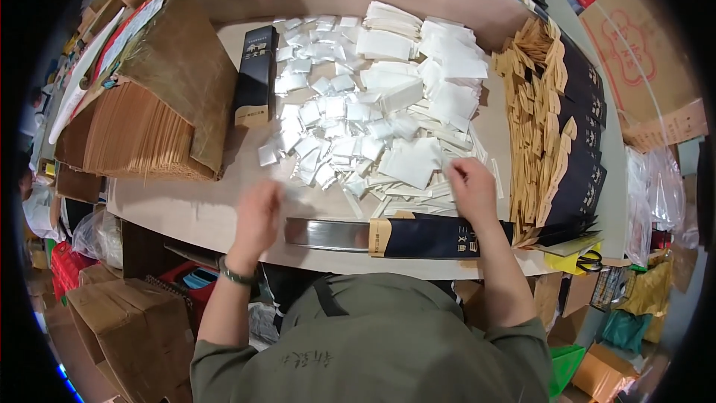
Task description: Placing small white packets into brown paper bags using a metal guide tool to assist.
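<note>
While the right hand [471, 188] is reaching into the near edge of the pile of white paper slips [418, 168], its fingers are curling down as if pinching one, though I honestly can't tell whether it's actually got hold of anything. The left hand [257, 216] is hovering blurry over the bare table [186, 209] just left of a dark sleeve box [440, 237], fingers loosely spread and looking empty. That box is lying flat along the near table edge with a silvery tray [326, 233] sticking out of its left end, right between the two hands. Small shiny white sachets [328, 130] are spreading across the middle of the table, touching and mixing into the slips on their right. If you ask me, the trick at this stage is picking off just one slip from the loose edge instead of digging into the heap, since they're overlapping and a second one is probably going to ride along. Keeping the left hand close to the tray opening seems smart too, so things are going straight in without sliding off the edge. Further back another dark box [256, 75] is standing near a brown paper stack [142, 138], and a row of tan packets [533, 127] is running down the right side on more dark boxes.
</note>
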Demonstrator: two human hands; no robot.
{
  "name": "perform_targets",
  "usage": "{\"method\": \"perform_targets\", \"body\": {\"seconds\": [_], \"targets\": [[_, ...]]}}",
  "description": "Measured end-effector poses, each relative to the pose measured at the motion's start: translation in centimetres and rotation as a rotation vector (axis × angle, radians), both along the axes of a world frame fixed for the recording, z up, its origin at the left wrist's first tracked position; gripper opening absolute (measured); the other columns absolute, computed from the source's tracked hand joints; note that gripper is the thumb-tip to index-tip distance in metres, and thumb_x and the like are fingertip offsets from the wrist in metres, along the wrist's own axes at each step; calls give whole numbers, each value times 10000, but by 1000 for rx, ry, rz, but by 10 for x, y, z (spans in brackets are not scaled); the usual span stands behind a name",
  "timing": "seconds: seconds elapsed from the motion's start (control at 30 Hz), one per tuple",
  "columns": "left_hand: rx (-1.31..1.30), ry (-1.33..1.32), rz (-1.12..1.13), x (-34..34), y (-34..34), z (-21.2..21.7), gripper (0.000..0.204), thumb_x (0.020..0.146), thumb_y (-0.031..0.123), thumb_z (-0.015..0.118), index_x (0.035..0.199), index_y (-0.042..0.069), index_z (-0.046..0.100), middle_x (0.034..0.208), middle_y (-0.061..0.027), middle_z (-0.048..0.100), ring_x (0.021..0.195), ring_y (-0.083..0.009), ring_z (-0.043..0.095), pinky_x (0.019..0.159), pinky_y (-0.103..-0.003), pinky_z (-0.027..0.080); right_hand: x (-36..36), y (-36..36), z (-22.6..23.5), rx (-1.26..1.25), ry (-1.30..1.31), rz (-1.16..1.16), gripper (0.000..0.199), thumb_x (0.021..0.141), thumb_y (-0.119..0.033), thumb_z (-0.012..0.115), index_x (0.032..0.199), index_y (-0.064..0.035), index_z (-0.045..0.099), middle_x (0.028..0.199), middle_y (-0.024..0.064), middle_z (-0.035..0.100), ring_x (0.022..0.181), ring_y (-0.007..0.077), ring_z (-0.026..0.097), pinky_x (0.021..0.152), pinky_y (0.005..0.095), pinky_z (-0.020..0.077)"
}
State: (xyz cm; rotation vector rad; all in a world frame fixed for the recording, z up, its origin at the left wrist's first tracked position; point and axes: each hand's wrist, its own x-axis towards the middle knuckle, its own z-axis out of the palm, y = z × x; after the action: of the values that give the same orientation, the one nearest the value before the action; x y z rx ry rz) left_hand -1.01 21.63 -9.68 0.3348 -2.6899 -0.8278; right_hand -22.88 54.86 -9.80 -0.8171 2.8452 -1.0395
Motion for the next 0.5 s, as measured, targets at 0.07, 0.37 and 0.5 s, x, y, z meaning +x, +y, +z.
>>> {"method": "perform_targets", "body": {"seconds": [0.07, 0.37, 0.5], "targets": [[244, -194, -188, 11, 33, 8, 124, 779, 5, 632, 891, 57, 619, 809, -136, 584, 753, -337, 588, 680, -405, 484, 1, -13, -7, -21, 70, 113, 141, 862, -111, 663, 971, -21, 676, 855, 136, 636, 782, 298, 638, 702, 380, 512], [-247, 211, 20, 9, 0, 38, 353, 721, 96, 796, 1053, 88, 674, 1085, -130, 661, 994, -306, 629, 849, -420, 523, -5, -47, -16, 322, 163, 296, 93, 783, -118, 620, 759, -29, 609, 772, 136, 630, 776, 305, 640, 683, 414, 522], [-290, 233, 556, 11, -117, 95, 193, 898, 172, 677, 1028, 30, 698, 909, -145, 705, 812, -303, 693, 708, -388, 535, 2, -51, -10, -96, -451, 118, 204, 781, -217, 657, 778, -18, 609, 699, 133, 631, 659, 331, 599, 636, 419, 483]]}}
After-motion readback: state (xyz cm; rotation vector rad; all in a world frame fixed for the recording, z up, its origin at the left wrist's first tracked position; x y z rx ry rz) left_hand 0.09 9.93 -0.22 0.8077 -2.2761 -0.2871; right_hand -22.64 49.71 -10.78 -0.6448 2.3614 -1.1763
